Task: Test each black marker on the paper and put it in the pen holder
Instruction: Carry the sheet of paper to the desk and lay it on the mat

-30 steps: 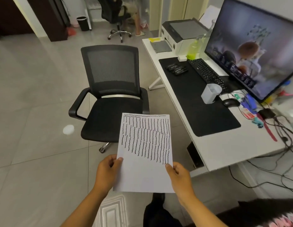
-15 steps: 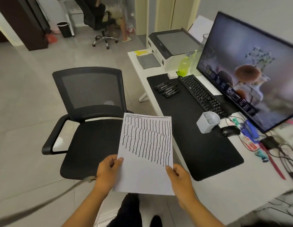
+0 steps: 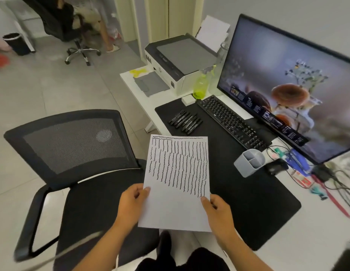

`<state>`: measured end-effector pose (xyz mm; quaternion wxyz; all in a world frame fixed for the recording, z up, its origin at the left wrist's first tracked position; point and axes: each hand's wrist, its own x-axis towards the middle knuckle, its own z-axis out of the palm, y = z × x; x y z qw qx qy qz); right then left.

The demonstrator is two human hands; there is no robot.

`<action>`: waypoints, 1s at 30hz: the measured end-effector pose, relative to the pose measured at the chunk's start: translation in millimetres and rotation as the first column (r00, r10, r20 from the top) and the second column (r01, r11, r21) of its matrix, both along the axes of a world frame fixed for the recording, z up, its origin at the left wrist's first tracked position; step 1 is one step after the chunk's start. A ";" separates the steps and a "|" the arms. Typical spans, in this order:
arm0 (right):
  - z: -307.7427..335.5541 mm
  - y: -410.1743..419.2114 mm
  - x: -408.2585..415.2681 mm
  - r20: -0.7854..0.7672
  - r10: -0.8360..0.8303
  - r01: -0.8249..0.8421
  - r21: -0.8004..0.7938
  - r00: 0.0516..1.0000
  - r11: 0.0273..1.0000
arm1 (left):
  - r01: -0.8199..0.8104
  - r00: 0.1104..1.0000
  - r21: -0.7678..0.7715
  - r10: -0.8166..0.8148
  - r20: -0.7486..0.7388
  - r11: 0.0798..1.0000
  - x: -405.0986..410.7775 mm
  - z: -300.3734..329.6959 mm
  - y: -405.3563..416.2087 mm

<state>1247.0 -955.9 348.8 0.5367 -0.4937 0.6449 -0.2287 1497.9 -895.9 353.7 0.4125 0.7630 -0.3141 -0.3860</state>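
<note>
Both hands are gripping the paper (image 3: pixel 178 182) by its near edges, left hand (image 3: pixel 132 201) on the left side, right hand (image 3: pixel 217 211) on the right, holding it up w/ wavy black lines showing. Black markers (image 3: pixel 185 120) are lying in a row on the desk mat (image 3: pixel 254 192), far from the paper. Grey pen holder (image 3: pixel 249 162) is standing to the right, near the keyboard (image 3: pixel 232 122).

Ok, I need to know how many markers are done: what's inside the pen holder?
The grey pen holder shows a divider and bare compartments, with no marker visible inside; its bottom is partly hidden by the near wall. The black markers lie on the desk mat.
</note>
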 end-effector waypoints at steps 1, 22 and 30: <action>1.0 -4.8 2.2 0.011 -0.025 0.025 0.008 1.000 1.000 | 0.012 1.000 0.007 -0.012 -0.001 1.000 2.9 0.2 -9.0; 2.7 -100.2 -35.2 0.078 -0.162 0.158 0.052 0.984 0.986 | 0.167 0.986 0.001 -0.167 0.017 0.986 -28.7 -0.9 -143.9; -1.5 -122.7 -39.8 0.111 -0.194 0.189 0.048 0.975 0.981 | 0.164 0.986 0.044 -0.164 0.009 0.986 -34.6 -0.8 -174.4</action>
